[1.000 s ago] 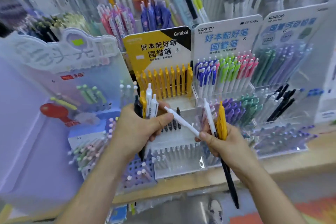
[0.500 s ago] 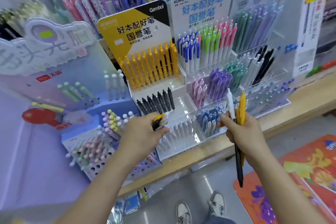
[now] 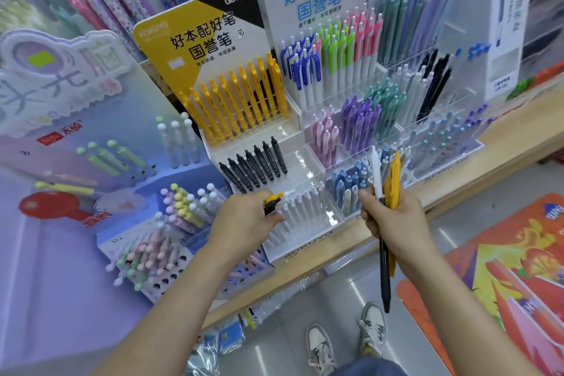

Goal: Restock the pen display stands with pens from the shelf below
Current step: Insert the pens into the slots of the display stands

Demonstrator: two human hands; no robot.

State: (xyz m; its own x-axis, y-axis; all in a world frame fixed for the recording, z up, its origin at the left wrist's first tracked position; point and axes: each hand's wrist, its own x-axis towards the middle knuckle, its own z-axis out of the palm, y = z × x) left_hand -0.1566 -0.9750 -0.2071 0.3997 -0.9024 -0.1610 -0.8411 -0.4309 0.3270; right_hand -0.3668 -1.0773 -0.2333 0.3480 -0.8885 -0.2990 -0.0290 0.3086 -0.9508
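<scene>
Pens (image 3: 272,203) clamped in the left hand (image 3: 244,224), seemingly yellow and black, should be slotted singly into matching rows of the stand (image 3: 308,246) at twelve o'clock, a bundle (image 3: 392,180) being gripped in the right hand (image 3: 393,223).

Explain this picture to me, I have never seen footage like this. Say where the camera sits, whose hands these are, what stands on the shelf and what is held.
No machine here: a person's two bare hands do the work. The picture comes from a camera worn on the head, looking down along the arms. On the wooden shelf stands a tiered white display stand with a yellow-and-black card, carrying rows of yellow pens, black pens and white pens; beside it a white-carded stand holds pens of many colours. The left hand grips a small bunch of pens, yellow and black ends showing. The right hand grips a bundle of white, yellow and black pens.
</scene>
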